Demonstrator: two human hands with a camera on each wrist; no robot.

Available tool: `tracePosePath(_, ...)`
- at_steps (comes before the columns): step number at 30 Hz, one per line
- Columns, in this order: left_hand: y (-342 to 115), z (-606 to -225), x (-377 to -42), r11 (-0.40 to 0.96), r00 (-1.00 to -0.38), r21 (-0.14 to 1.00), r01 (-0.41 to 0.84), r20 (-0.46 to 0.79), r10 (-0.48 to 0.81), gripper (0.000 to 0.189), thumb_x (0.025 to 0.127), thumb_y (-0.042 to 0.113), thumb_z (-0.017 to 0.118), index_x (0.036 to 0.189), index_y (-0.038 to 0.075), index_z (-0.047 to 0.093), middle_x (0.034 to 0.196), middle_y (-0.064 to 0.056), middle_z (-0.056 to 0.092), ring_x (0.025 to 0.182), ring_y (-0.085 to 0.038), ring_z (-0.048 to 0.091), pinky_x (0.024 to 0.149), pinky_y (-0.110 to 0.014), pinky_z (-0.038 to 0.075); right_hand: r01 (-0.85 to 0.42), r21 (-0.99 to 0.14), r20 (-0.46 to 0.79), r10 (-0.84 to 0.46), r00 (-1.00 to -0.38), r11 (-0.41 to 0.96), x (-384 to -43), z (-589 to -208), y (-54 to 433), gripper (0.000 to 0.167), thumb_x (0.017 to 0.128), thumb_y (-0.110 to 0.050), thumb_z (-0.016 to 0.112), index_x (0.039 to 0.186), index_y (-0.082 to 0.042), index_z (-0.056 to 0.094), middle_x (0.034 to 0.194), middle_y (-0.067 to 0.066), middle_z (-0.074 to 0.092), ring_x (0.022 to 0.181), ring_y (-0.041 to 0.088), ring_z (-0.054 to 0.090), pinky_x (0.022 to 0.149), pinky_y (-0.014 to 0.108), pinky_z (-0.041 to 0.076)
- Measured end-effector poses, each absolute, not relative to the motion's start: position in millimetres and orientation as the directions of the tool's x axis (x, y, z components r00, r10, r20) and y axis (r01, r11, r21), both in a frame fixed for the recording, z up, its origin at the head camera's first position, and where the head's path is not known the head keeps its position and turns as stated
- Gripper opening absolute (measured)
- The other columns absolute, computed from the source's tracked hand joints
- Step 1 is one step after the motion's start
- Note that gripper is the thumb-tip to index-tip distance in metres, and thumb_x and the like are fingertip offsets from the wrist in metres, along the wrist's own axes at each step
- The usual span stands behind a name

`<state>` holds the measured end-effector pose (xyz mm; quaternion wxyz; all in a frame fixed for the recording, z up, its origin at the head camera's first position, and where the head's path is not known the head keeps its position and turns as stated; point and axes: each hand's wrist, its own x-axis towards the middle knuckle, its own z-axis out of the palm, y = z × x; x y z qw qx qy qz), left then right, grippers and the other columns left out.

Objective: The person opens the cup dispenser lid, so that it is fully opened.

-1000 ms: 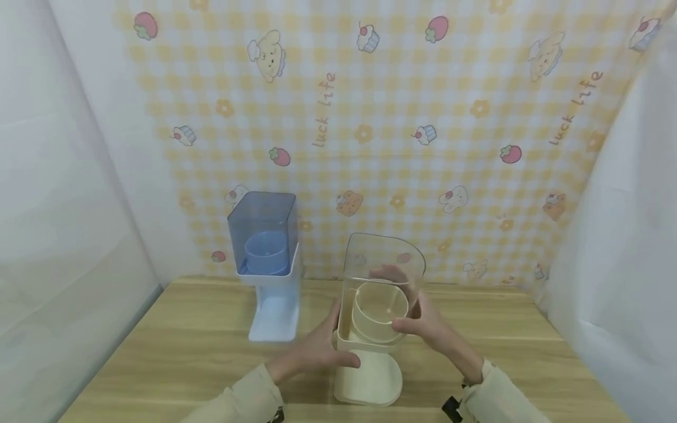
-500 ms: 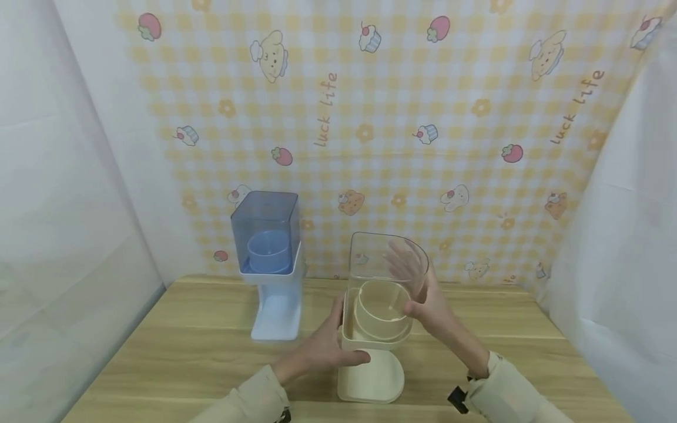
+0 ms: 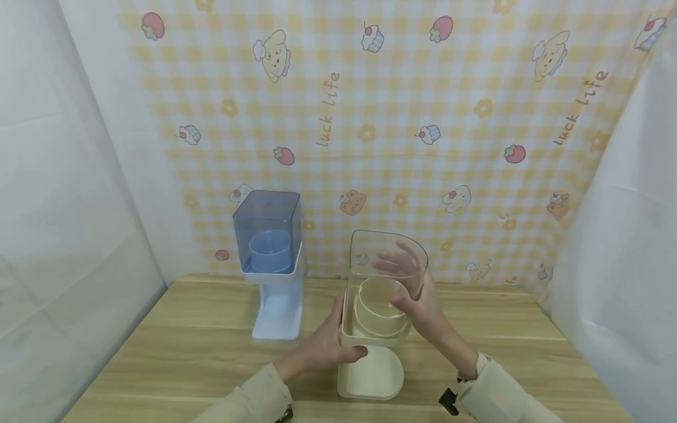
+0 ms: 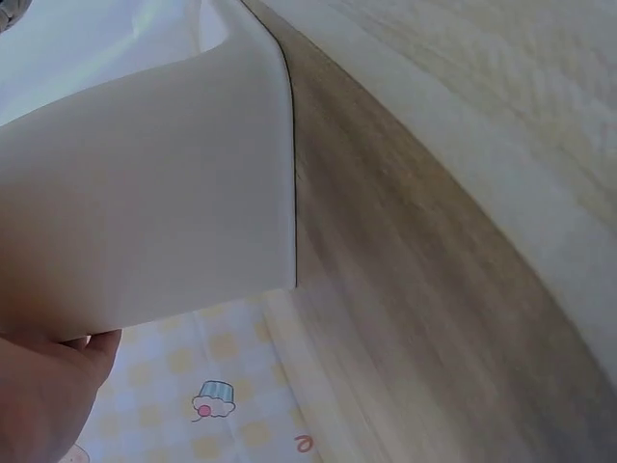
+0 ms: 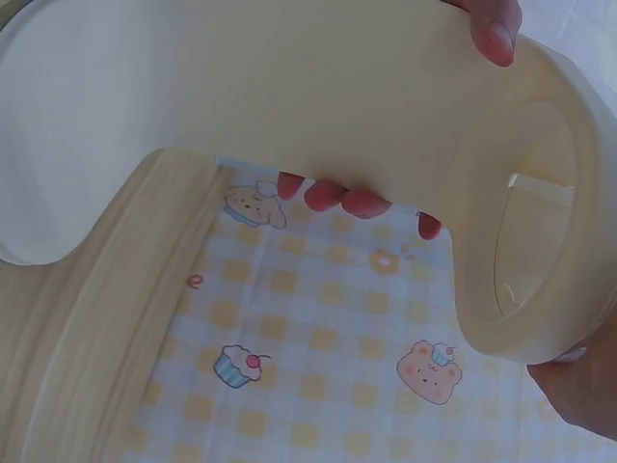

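A cream dispenser [image 3: 370,373] with a rounded foot stands at mid-table. Its upper part carries a clear cover [image 3: 365,252] around a cream ring-shaped cup [image 3: 382,308]. My left hand [image 3: 321,348] grips the dispenser's column below the cover. In the right wrist view, its thumb [image 5: 496,34] and fingertips [image 5: 362,201] show on opposite edges of the cream column [image 5: 280,87]. My right hand [image 3: 425,305] cups the cover's curved right side, thumb in front, bent fingers seen through the plastic. In the left wrist view, a pale panel [image 4: 183,193] hides most of the left hand [image 4: 48,395].
A matching blue dispenser [image 3: 277,311] with a tinted cover [image 3: 267,205] stands to the left, near the back. The wood-grain table [image 3: 201,335] ends at a checked cloth backdrop [image 3: 391,170]. White sheets [image 3: 624,235] hang at both sides.
My right hand's fingers spread out behind the clear cover, then bent again, with the thumb now further left. My left hand keeps its grip. The dispenser has barely shifted.
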<state>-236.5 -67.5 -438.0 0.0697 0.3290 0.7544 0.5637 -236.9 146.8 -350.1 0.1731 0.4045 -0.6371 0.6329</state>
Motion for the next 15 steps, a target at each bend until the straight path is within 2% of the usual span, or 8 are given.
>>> tracePosePath(8,-66.3,-440.4,-237.0,0.142,-0.774,0.891,0.431,0.284,0.566,0.103,0.080,0.033,0.076,0.154,0.034,0.005,0.149,-0.001,0.038,0.140,-0.027,0.037,0.114,-0.058,0.027,-0.729,-0.675,0.726,-0.278,-0.628,-0.114,-236.3,-351.6,146.0,0.089,0.090,-0.060,0.064,0.152,-0.011,0.025,0.138,0.006,0.058,0.123,0.022,0.062,0.109,0.029,0.042)
tracePosePath(15,-65.1,-439.6,-236.2,0.137,-0.763,0.872,0.470,0.323,0.560,0.104,0.078,0.030,0.078,0.155,0.032,0.008,0.142,-0.001,0.045,0.129,-0.023,0.046,0.109,-0.051,0.035,-0.726,-0.683,0.723,-0.216,-0.656,-0.081,-232.9,-352.5,143.3,0.087,0.090,-0.063,0.062,0.151,-0.012,0.028,0.133,0.006,0.061,0.118,0.021,0.065,0.105,0.029,0.045)
